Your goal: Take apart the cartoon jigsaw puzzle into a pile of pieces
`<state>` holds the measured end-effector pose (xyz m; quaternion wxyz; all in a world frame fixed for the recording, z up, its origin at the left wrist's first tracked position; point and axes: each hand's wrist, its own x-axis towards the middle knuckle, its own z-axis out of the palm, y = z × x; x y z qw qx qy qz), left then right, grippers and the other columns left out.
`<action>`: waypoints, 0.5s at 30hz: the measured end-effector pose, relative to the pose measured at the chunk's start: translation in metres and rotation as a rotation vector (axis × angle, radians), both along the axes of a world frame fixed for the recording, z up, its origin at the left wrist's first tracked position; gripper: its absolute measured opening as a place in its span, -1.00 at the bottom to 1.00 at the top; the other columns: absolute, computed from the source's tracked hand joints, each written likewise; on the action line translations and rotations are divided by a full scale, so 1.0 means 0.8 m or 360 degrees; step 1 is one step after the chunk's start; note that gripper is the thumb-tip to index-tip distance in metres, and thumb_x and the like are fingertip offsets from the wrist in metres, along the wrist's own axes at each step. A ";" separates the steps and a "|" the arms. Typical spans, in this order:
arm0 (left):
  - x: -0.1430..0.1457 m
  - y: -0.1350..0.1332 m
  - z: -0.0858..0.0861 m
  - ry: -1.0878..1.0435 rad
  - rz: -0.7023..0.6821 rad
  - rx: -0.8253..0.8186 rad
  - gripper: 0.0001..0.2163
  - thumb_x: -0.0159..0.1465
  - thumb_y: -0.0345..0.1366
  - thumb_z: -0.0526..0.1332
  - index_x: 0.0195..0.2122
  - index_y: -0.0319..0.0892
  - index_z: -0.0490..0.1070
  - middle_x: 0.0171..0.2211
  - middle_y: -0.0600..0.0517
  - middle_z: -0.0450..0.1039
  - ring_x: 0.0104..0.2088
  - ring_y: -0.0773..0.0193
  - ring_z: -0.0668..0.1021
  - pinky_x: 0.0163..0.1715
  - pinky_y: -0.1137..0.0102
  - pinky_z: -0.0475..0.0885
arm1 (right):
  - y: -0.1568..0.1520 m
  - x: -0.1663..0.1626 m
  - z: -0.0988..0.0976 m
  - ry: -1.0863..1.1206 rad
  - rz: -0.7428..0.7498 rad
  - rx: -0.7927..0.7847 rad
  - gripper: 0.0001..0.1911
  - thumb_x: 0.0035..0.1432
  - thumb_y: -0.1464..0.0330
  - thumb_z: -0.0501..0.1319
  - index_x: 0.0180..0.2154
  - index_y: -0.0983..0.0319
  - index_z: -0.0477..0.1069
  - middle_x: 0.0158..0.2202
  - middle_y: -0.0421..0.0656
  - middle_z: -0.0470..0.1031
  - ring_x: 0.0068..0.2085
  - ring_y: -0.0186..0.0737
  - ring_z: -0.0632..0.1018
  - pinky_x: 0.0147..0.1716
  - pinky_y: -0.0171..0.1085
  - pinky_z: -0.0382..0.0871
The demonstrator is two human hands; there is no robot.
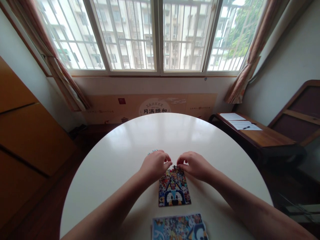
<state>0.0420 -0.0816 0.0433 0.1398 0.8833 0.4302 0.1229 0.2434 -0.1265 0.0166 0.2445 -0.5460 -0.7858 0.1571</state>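
Observation:
A jigsaw puzzle [174,190] lies on the white round table, with a blue cartoon dog's face at its near edge and a crowd of small coloured figures above. Its far edge is uneven. At that edge a small dark puzzle piece [174,167] shows between my hands. My right hand [193,165] pinches the piece's right side with thumb and forefinger. My left hand [156,164] is curled over the puzzle's far left corner, thumb and forefinger drawn together; anything between them is too small to make out. Behind the left hand, a few light-blue loose pieces [153,152] partly show.
Nearer to me lies a picture sheet or box [178,228] with similar artwork, cut off by the frame. The white table [105,186] has a curved rim. A wooden bench [270,136] with papers [243,125] and a pen stands right, below barred windows and curtains.

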 end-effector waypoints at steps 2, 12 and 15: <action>0.005 -0.005 -0.005 0.0000 -0.0026 -0.0019 -0.84 0.24 -0.23 0.24 -0.29 -0.07 0.63 -0.26 -0.01 0.58 -0.21 0.13 0.56 -0.21 0.30 0.38 | 0.000 0.001 -0.001 0.0007 0.0009 0.0008 -0.89 0.14 0.41 0.27 -0.36 0.12 0.59 -0.35 -0.24 0.61 -0.27 -0.23 0.53 -0.24 -0.25 0.29; 0.010 -0.003 -0.016 -0.0028 -0.0012 -0.0089 -0.85 0.21 -0.29 0.21 -0.36 -0.09 0.61 -0.31 0.00 0.57 -0.23 0.14 0.55 -0.22 0.30 0.37 | 0.002 0.006 0.000 0.0074 0.0029 0.0022 -0.84 0.12 0.42 0.27 -0.29 0.10 0.63 -0.33 -0.22 0.63 -0.27 -0.20 0.56 -0.22 -0.25 0.35; 0.010 -0.002 -0.017 -0.0042 -0.0003 -0.0111 -0.85 0.19 -0.29 0.21 -0.38 -0.11 0.60 -0.32 0.00 0.57 -0.24 0.15 0.55 -0.23 0.31 0.37 | 0.002 0.008 0.001 0.0119 0.0033 0.0013 -0.76 0.10 0.47 0.26 -0.24 0.07 0.63 -0.34 -0.24 0.63 -0.27 -0.22 0.57 -0.21 -0.26 0.35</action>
